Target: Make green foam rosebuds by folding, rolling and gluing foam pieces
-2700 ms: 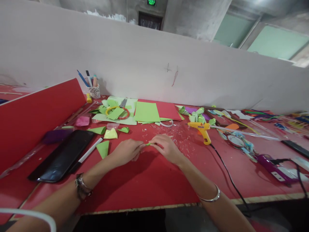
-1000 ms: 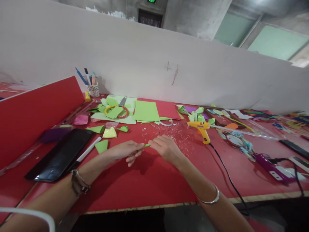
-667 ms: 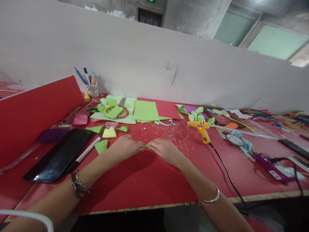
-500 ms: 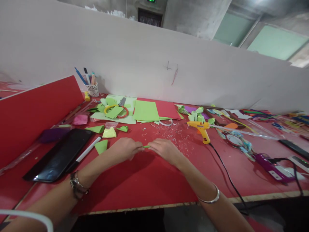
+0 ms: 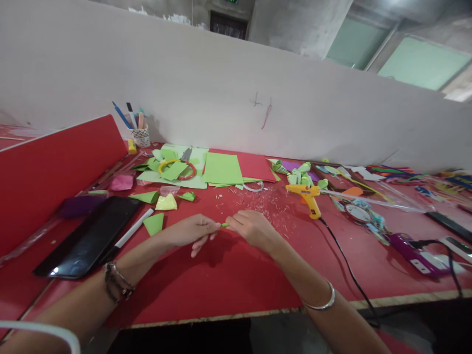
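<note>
A small rolled piece of green paper (image 5: pixel 224 225) shows between my two hands, a little above the red tabletop (image 5: pixel 221 290). My left hand (image 5: pixel 195 230) pinches its left end between thumb and forefinger, with the other fingers hanging loosely below. Wrapped round its right end, my right hand (image 5: pixel 254 228) has its fingers closed and hides most of that end. Left of my left hand lie a green paper triangle (image 5: pixel 154 224) and a pale yellow lump in plastic (image 5: pixel 166 201).
A yellow glue gun (image 5: pixel 309 199) with a black cord lies to the right. Scissors (image 5: pixel 187 155) and green paper sheets (image 5: pixel 223 168) lie at the back. On the left are a black phone-like slab (image 5: pixel 92 236) and a white marker (image 5: pixel 133 228). A pen cup (image 5: pixel 140 136) stands by the wall.
My left hand has turned, its lower fingers now loosened and dropped while thumb and forefinger keep the pinch. My right hand has barely moved.
</note>
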The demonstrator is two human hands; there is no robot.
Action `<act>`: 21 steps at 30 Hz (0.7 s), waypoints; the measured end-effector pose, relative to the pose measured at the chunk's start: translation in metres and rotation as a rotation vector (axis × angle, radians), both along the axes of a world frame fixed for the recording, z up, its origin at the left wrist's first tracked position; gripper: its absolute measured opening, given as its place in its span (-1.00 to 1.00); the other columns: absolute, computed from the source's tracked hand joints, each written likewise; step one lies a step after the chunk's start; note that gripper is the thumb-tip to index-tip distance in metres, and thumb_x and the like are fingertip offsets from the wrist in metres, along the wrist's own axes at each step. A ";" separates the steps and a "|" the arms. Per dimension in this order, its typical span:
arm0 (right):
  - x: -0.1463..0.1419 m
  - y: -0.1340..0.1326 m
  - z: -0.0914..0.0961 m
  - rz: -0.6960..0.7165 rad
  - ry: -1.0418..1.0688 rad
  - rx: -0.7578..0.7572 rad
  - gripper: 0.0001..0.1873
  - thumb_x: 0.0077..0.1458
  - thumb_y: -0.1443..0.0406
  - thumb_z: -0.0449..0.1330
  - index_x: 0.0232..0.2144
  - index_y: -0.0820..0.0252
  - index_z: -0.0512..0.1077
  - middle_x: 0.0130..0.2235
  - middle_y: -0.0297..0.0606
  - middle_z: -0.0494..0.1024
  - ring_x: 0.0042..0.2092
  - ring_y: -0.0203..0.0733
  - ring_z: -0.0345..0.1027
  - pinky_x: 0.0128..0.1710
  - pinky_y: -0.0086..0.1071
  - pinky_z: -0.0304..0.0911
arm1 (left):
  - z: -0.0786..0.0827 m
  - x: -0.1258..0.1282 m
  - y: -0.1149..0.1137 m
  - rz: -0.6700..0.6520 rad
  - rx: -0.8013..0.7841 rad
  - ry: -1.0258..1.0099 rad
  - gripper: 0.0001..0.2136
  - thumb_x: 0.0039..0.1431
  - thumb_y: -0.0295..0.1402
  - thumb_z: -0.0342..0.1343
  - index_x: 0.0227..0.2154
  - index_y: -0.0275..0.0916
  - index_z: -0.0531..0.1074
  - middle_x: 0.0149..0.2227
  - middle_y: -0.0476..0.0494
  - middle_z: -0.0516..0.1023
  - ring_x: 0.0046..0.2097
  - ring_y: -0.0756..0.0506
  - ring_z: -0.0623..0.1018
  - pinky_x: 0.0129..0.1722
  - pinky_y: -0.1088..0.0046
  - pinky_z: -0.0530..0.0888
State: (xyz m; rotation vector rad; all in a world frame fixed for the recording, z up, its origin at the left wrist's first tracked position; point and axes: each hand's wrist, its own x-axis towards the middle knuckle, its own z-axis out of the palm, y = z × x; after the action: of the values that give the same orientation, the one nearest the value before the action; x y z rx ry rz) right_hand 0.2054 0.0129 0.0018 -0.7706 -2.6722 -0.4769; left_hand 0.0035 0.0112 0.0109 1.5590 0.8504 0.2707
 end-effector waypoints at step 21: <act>0.002 -0.002 0.003 0.011 -0.021 0.222 -0.79 0.18 0.40 -0.10 -0.31 0.32 0.33 -0.56 -0.31 0.33 -0.46 -0.31 0.14 -0.47 -0.38 -0.11 | -0.007 0.002 -0.002 0.082 -0.374 -0.160 -0.69 0.18 -0.18 -0.22 -0.58 -0.24 0.14 -0.88 0.19 -0.05 -0.81 0.12 0.08 -0.75 0.55 -0.02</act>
State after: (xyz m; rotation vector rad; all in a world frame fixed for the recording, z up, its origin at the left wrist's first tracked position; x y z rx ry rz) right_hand 0.2078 0.0107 0.0045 -0.6883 -2.5827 -0.7674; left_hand 0.0056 0.0091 0.0043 1.1408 0.7892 0.2737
